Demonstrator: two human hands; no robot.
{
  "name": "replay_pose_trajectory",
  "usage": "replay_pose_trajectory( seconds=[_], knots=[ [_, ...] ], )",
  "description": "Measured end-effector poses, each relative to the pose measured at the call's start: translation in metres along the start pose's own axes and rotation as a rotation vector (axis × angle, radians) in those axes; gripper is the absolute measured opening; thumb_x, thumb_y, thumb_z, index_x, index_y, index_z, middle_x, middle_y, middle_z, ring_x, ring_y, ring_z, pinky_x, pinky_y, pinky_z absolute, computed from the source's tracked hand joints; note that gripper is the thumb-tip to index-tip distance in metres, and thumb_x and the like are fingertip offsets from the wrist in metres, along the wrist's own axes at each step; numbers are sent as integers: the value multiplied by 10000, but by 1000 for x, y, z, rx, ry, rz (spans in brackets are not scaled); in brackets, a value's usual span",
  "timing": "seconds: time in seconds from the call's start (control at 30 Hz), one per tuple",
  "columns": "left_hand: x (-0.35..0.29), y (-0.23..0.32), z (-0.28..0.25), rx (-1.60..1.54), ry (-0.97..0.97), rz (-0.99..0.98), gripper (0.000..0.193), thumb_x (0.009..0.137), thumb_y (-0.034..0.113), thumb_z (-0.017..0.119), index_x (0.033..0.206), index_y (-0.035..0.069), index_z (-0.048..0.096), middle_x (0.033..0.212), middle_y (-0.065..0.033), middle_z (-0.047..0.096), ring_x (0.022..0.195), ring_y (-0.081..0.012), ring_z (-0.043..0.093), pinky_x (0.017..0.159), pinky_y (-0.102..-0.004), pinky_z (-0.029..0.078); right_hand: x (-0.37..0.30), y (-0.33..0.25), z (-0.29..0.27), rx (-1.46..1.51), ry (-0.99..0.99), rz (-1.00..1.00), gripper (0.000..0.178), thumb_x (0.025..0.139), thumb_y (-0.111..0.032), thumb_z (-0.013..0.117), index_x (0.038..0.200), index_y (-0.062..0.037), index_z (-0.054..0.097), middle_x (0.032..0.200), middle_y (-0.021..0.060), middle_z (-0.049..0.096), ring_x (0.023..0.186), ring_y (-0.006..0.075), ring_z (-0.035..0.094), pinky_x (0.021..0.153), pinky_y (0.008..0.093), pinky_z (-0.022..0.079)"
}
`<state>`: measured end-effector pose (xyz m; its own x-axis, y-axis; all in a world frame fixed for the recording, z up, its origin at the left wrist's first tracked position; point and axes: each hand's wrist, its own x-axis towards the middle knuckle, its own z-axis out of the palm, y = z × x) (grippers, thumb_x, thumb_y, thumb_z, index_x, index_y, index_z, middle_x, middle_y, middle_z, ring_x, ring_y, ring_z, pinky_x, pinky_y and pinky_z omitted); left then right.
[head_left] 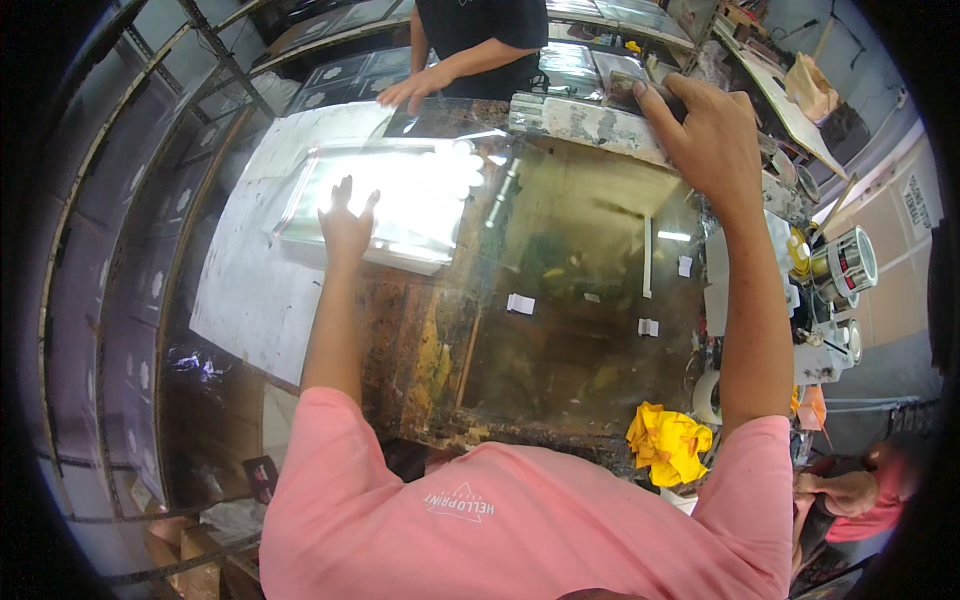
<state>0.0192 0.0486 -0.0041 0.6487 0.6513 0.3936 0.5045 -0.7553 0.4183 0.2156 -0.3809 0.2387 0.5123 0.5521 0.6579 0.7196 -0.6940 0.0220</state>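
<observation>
My left hand (345,228) lies flat with its fingers spread on a glossy clear sheet (400,195), which rests on a white board (255,270). My right hand (700,125) reaches to the far side and closes over a dark block (625,90) at the end of a long paint-worn bar (585,122). Between my arms lies a stained glass-topped frame (560,300) with small white tape pieces (520,303) on it. Across the table, a person in black rests a hand (415,88) on a dark sheet (440,118).
A crumpled yellow cloth (668,440) sits at the frame's near right corner. Tape rolls (850,262) and small tools crowd the right side. Metal drying racks (120,250) run along the left. Another person (860,495) sits low at the right.
</observation>
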Motion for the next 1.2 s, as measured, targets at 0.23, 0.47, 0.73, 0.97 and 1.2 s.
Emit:
replay_pose_trajectory(
  seconds=[0.23,0.47,0.73,0.97,1.2],
  knots=[
    [-69,35,16,411,-1,81,797,1096,630,414,1723,162,259,1773,-198,238,1646,-425,164,1244,-767,33,-6,-1,5,30,74,-33,542,1008,-544,593,971,-33,772,879,199,745,861,404,708,851,505,458],
    [-116,62,32,310,-222,201,632,1141,524,348,1656,165,425,1729,-205,334,1617,-422,246,1254,-754,-13,0,5,5,18,17,-20,557,1012,-549,606,1073,-24,783,980,214,764,901,406,686,900,455,460],
    [-103,64,28,310,-162,227,529,1147,453,384,1558,184,580,1658,-154,482,1543,-419,403,1244,-770,14,-14,1,10,26,62,-36,536,1013,-536,614,1019,-27,782,919,183,759,882,382,696,880,468,453],
    [-84,62,16,173,-155,222,503,1160,421,368,1423,143,694,1486,-168,644,1425,-385,543,1252,-746,90,-15,0,10,43,58,-33,534,1012,-530,603,973,-26,776,869,179,746,847,376,694,842,480,447],
    [-71,132,-17,19,-510,263,584,1139,505,395,1367,66,706,1424,-194,676,1353,-386,600,1258,-716,136,-7,3,11,41,174,-62,587,1002,-567,581,962,-19,789,854,189,745,852,369,707,843,510,452]
  ],
)
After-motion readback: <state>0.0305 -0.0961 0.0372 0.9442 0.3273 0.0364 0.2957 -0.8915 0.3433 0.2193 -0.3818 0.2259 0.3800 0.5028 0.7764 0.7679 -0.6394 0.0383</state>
